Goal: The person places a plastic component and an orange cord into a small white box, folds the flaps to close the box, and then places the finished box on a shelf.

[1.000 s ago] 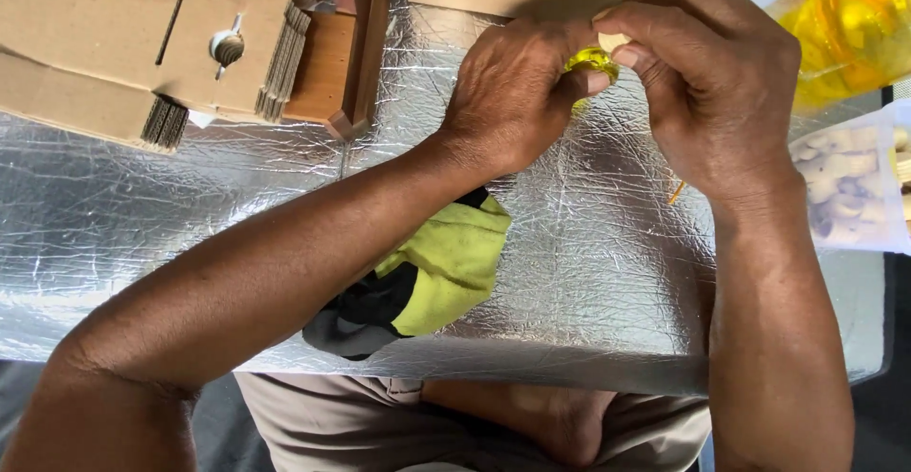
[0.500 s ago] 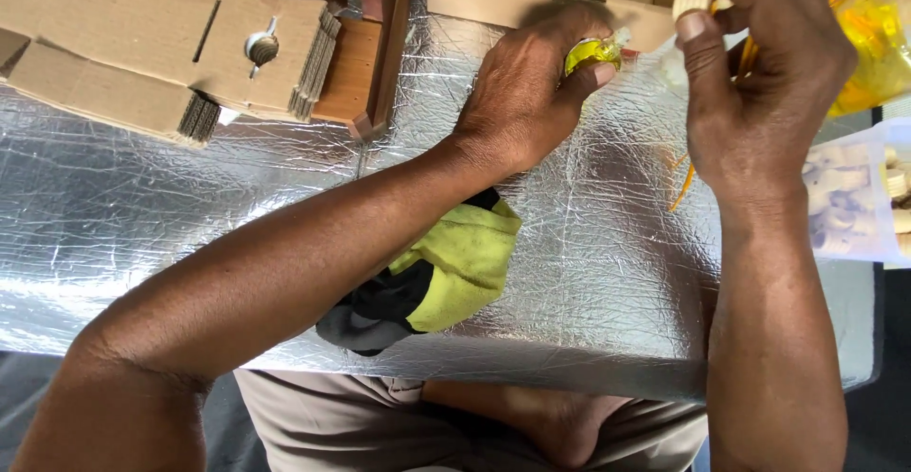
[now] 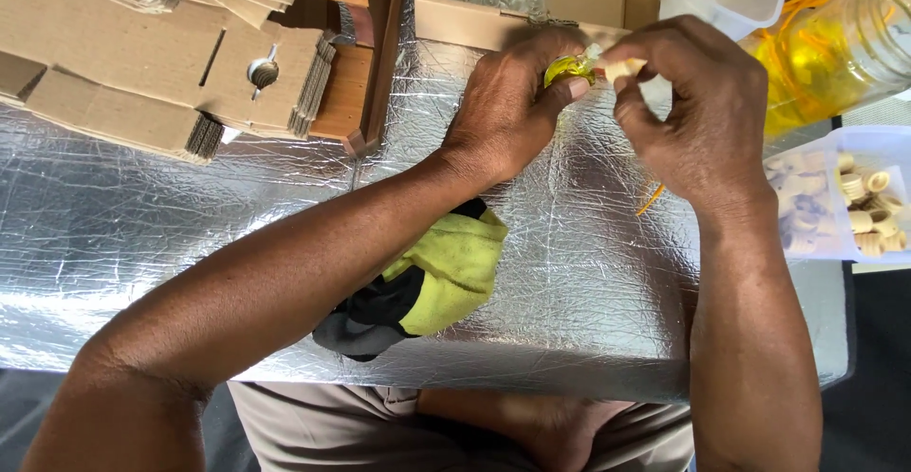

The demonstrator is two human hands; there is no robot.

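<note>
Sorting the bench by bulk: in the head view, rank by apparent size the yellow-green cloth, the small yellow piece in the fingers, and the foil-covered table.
1. foil-covered table
2. yellow-green cloth
3. small yellow piece

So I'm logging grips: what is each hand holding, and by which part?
Left hand pinches a small yellow piece at its side; right hand pinches a small cream piece, mostly hidden.

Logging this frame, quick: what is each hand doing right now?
Left hand: closed, pinching a small yellow piece.
Right hand: closed, pinching a small cream cap next to the yellow piece.
</note>
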